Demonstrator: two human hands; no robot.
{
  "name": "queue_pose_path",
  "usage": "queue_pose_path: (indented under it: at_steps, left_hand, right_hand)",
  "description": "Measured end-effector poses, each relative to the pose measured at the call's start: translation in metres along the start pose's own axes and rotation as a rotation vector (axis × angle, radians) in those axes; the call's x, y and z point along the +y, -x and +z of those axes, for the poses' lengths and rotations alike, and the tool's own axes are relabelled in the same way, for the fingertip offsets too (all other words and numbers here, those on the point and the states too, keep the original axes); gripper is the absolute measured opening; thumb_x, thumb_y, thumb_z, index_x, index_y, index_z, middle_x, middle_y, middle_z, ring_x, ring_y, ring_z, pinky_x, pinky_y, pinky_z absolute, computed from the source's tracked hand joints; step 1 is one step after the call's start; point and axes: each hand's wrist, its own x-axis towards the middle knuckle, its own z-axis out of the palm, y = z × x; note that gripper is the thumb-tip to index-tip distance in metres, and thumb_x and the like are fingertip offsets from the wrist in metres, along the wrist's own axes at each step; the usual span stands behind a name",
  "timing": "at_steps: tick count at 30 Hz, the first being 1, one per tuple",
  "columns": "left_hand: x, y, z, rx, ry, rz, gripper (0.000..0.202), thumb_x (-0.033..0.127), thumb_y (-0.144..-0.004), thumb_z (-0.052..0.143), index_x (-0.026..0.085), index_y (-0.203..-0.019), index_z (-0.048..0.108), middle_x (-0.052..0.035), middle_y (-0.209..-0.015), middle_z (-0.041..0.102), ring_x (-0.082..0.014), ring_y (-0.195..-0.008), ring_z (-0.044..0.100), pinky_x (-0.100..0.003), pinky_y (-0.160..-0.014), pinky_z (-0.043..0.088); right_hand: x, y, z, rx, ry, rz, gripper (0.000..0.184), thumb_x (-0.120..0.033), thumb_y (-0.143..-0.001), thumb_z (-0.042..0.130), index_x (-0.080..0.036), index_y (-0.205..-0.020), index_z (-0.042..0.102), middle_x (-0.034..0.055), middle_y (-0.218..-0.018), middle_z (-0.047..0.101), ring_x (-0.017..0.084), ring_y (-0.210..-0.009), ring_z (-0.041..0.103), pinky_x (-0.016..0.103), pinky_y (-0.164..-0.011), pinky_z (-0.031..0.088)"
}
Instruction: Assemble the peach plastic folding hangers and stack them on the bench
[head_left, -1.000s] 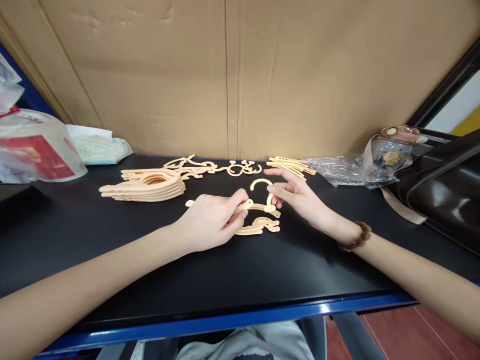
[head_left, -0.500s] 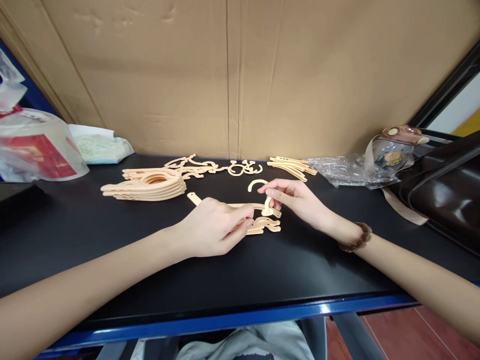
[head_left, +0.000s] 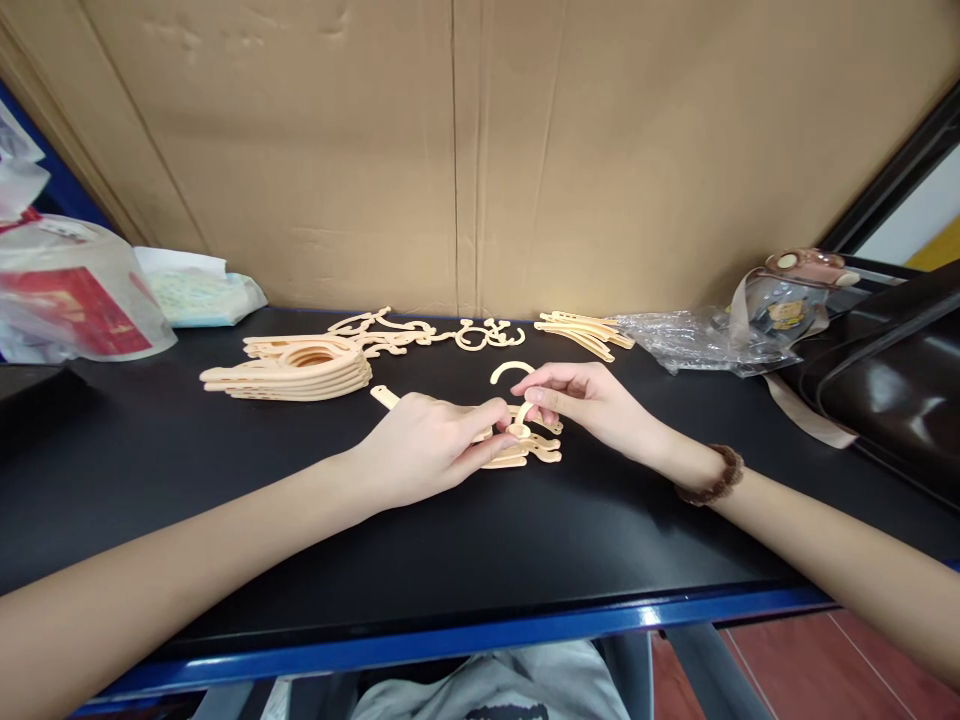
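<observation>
My right hand point(head_left: 574, 393) pinches a cream plastic hanger hook point(head_left: 510, 370), its curve up and its round base low, near my left fingertips. My left hand point(head_left: 442, 440) is closed around a hanger arm point(head_left: 384, 397), whose holed end sticks out past the knuckles to the left. The hook's base meets the left fingertips; whether the two parts are joined I cannot tell. Just beneath and beyond the hands, several loose hanger arms point(head_left: 545, 453) lie on the black table point(head_left: 480, 560), partly covered by my fingers.
A stack of hangers point(head_left: 300, 375) sits at left. Behind it lie loose hanger pieces point(head_left: 382, 328), hooks point(head_left: 471, 336) and more arms point(head_left: 581, 330). Crumpled clear plastic point(head_left: 682, 340), a clear bottle point(head_left: 787, 300) and a dark bag point(head_left: 892, 370) stand right; a tissue pack point(head_left: 202, 290) stands left.
My right hand has brought the hook a little left and down, so its base now meets my left fingertips. The left hand has barely moved.
</observation>
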Motion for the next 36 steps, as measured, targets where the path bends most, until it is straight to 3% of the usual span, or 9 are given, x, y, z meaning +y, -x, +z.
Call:
queue_pose_path:
  at_steps: [10,28,36]
  left_hand:
    - [0.0005,-0.0003,-0.0001,0.02,-0.035,0.043,0.022,0.03,-0.098,0.039,0.02,-0.092,0.058,0.0044,-0.063,0.067,-0.0082,-0.048,0.059,-0.019,-0.046,0.03]
    - [-0.0007,-0.0007,0.0,0.054,-0.061,0.034,0.023,0.031,-0.098,0.04,0.018,-0.09,0.058,0.0054,-0.06,0.066,-0.0077,-0.044,0.056,-0.02,-0.042,0.028]
    - [-0.0004,0.0,-0.0017,0.038,-0.082,0.034,0.022,0.03,-0.098,0.039,0.019,-0.093,0.057,0.0058,-0.057,0.063,-0.0085,-0.045,0.057,-0.021,-0.042,0.027]
  right_hand:
    - [-0.0011,-0.0002,-0.0003,-0.014,0.05,-0.021,0.022,-0.034,-0.085,0.064,-0.016,-0.097,0.068,0.0008,-0.075,0.062,0.009,-0.062,0.051,0.023,-0.058,0.046]
    - [-0.0048,0.0017,0.0021,-0.096,0.028,-0.004,0.021,-0.03,-0.083,0.067,-0.017,-0.099,0.067,0.0018,-0.085,0.068,0.012,-0.074,0.063,0.024,-0.066,0.051]
    - [-0.0093,0.0039,0.0028,-0.175,0.07,-0.013,0.029,-0.03,-0.08,0.07,-0.017,-0.105,0.063,-0.0008,-0.076,0.064,0.011,-0.062,0.06,0.025,-0.061,0.05]
